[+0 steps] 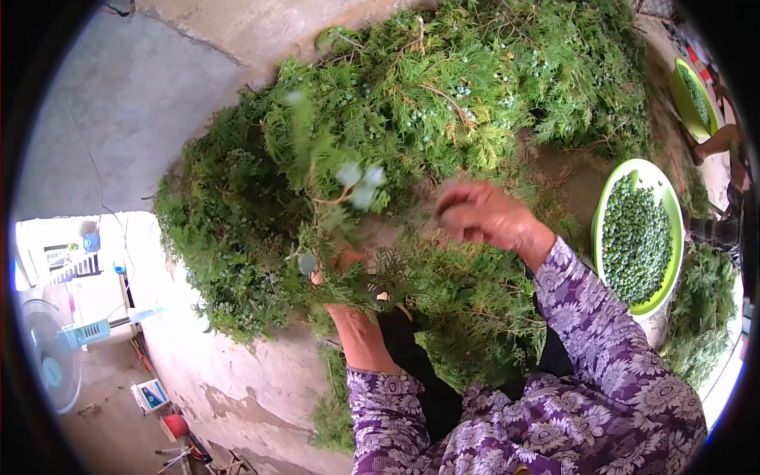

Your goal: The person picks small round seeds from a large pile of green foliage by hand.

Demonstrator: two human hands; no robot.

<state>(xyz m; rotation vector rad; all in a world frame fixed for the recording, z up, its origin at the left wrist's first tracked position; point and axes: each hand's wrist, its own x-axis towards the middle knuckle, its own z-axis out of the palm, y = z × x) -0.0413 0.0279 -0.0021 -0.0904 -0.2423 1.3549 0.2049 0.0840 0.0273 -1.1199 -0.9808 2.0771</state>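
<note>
Two hands work in front of us over a large heap of green cypress-like branches (443, 103) piled on the ground. Our left hand (342, 273) is closed around the stem of a leafy sprig (336, 182), held upright and blurred, with pale round berries at its top. Our right hand (483, 215) hovers just beside the sprig, its fingers curled together in a loose fist; we cannot tell whether it grips anything. Both sleeves are purple with a floral print. To the right, a green basin (669, 207) full of small green berries sits by the heap, and a second green basin (682, 95) lies farther off beside another person's arm (716, 142).
</note>
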